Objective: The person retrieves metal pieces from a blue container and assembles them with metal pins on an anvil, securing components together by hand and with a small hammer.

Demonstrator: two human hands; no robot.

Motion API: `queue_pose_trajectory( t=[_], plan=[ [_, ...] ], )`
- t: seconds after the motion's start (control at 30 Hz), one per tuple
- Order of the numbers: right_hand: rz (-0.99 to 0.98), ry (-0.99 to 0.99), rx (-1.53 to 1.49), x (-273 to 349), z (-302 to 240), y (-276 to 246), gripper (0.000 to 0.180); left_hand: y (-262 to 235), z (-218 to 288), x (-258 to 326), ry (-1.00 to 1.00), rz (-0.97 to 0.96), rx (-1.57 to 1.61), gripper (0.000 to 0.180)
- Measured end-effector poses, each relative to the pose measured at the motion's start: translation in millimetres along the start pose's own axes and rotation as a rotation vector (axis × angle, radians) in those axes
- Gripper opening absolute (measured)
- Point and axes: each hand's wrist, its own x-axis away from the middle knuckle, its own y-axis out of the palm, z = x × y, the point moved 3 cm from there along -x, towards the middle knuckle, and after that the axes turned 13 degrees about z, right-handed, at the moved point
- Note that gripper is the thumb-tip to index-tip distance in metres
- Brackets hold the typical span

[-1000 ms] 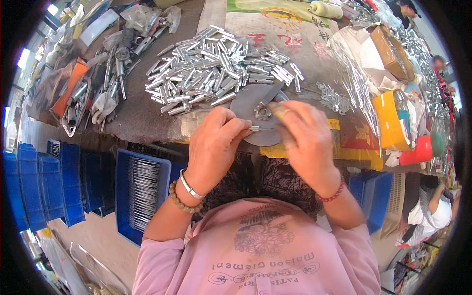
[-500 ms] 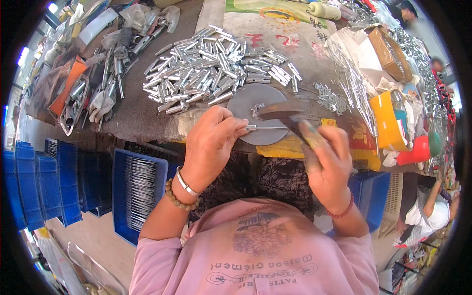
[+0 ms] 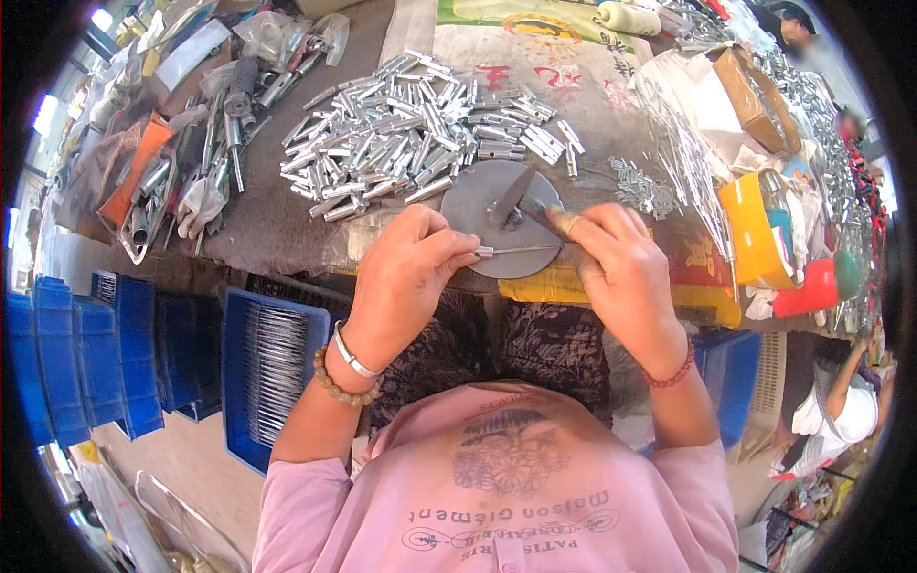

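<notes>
Left hand [image 3: 409, 272] holds a short silvery tube [image 3: 485, 252] in a close pinch between thumb and forefinger; a thin rod [image 3: 525, 250] runs from that tube rightward across the near part of a grey round plate [image 3: 465, 205]. Right hand [image 3: 619, 267] has its fingers closed around the handle of a dark hammer-like tool [image 3: 517, 193]. Change noted: half a second ago the tool was blurred and drawn off to the right, with the right hand lower and farther out; it now lies over the middle of the plate, and the hand has come in to the plate's right edge. Left-hand pinch and the placing of tube and rod are much as they were. In my judgement the piece is being kept steady while the tool is worked, with the tool now beside the small metal piece [image 3: 513, 219] at the plate's centre rather than on the rod. Contact between tool and small piece cannot be confirmed, nor whether the rod's far end touches the right fingers. Heaped tubes [image 3: 392, 138] beyond the plate show no evident change; small metal clips [image 3: 645, 194] lie to its right.
</notes>
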Motion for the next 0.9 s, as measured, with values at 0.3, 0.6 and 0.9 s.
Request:
queue_pose_trajectory(
  t=[0.3, 0.6, 0.9],
  plan=[
    [-0.085, 0.184, -0.160, 28.0, -39.1, 10.2, 0.021, -2.9, 4.8, 2.9, 0.042, 0.072, -0.011, 0.032],
    [-0.442, 0.678, -0.651, 47.3, -50.4, 25.1, 0.027, 4.4, 28.6, 54.9, -0.710, -0.001, 0.429, 0.054],
    [-0.421, 0.613, -0.728, 53.5, -73.9, 40.5, 0.031, 5.1, 17.7, 69.2, -0.998, 0.168, 0.833, 0.068]
  ],
)
